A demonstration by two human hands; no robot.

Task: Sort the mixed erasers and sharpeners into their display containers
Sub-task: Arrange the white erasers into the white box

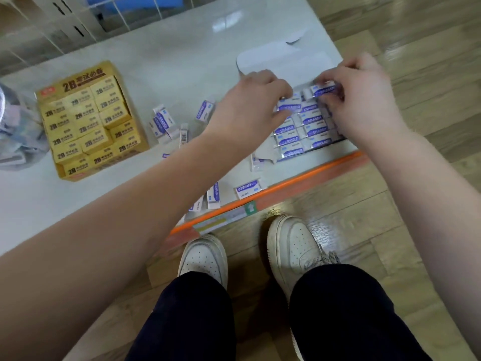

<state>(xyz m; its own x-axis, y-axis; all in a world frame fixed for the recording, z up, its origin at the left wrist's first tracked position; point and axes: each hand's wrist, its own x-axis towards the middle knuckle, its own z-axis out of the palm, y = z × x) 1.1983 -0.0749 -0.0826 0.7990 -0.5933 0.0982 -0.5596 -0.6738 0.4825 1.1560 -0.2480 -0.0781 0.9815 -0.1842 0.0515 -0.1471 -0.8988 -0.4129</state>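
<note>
A white display box (279, 62) at the table's right edge holds rows of blue-and-white erasers (312, 126). My right hand (364, 102) pinches one blue-and-white eraser (324, 90) at the box's far row. My left hand (250, 105) reaches over the box's left side, its curled fingertips touching an eraser (287, 107) in the rows; whether it grips that eraser is unclear. Several loose blue-and-white erasers (164, 122) lie scattered on the table between the two boxes and near the front edge (246, 188).
A yellow box (104, 67) packed with yellow 2B erasers stands at the left. A clear plastic jar (15, 126) lies at the far left edge. The table's front edge has an orange strip (299, 177). My shoes stand on the wooden floor below.
</note>
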